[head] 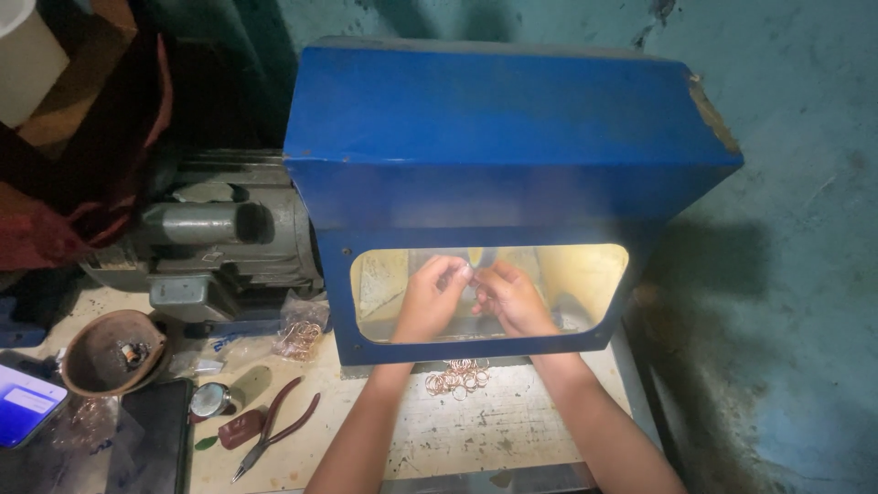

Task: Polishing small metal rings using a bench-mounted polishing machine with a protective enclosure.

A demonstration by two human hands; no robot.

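Both hands work inside the blue hood's lit window at frame centre.

A heap of copper rings point(457, 377) lies nearest, below the opening; beyond it, left hand point(430, 300) and right hand point(512, 298) meet fingertip to fingertip, curled, pinching something too small to identify, equally near, within the blue hood point(512, 128).

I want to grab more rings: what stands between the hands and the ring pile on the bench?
The blue hood's lower front rim: both hands are inside its opening, and the rings lie just outside, between the forearms. Otherwise nothing visible.
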